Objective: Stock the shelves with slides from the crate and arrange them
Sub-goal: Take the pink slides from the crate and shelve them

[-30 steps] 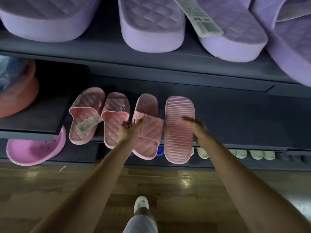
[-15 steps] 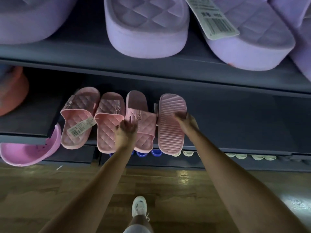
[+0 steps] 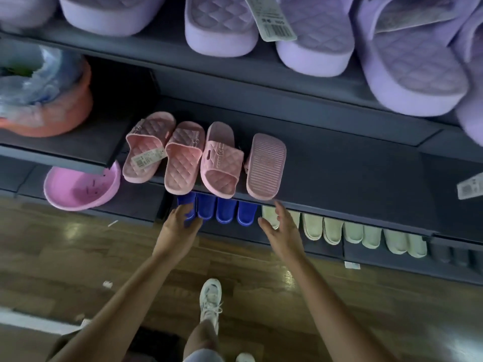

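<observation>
Tagged pink slide [image 3: 147, 148]: leftmost of four on the dark middle shelf [image 3: 352, 173], centre-left of the frame. It has a quilted strap, lies sole down, and a paper tag rests on its footbed.
Left hand [image 3: 180, 227]: lower centre, below the shelf edge. The fingers are loosely spread and hold nothing. It sits in front of the leftmost of the blue slides [image 3: 224, 211]; whether it touches that slide cannot be told.
Second pink slide [image 3: 183, 159]: touching the tagged one, quilted, with its toe hanging past the shelf edge.
Third pink slide [image 3: 220, 163]: just beside the second and angled a little. Its strap shows a logo and a slot, and its toe is over the edge.
Upturned pink slide [image 3: 265, 167]: rightmost of the four, lying with its ribbed sole up and its near end overhanging.
Right hand [image 3: 283, 228]: just under that overhanging end, with the fingers spread wide and gripping nothing.
Pale slides [image 3: 352, 232]: a row on the lower shelf, to the right of the blue ones.
</observation>
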### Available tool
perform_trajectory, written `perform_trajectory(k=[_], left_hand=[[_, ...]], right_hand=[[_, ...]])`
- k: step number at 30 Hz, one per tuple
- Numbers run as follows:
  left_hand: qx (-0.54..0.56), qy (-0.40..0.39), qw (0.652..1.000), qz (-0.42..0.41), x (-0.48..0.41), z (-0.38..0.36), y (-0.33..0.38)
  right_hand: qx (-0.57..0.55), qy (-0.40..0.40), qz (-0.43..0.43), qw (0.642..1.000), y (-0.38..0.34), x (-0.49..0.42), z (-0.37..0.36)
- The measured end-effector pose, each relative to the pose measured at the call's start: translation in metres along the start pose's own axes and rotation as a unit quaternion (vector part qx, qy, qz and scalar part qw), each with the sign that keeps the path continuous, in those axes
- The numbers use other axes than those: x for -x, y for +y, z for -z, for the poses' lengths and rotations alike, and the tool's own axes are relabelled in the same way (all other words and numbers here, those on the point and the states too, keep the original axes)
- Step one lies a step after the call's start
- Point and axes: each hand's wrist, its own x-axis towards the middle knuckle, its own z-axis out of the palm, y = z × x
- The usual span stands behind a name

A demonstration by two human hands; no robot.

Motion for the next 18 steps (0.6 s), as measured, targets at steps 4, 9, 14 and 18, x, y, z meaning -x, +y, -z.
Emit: perform_trajectory(k=[4,9,14,18], left_hand=[[-0.030,0.030,0.998,-0.043,0.061,0.004,-0.001],[-0.087,0.088,0.985,-0.119,0.140,0.011,-0.008],[-0.158,0.110,0.972,-0.135,0.213,0.024,-0.032],[-0.186,0.132,0.966,-0.125,0.256,0.036,-0.045]], right_hand=[[0.032,-0.030,0.060,0.997,0.005,0.056,0.009],[0.059,-0.034,0.117,0.991,0.009,0.124,0.026],[0.136,-0.048,0.183,0.972,0.015,0.183,0.037],[0.192,-0.068,0.220,0.954,0.014,0.210,0.039]])
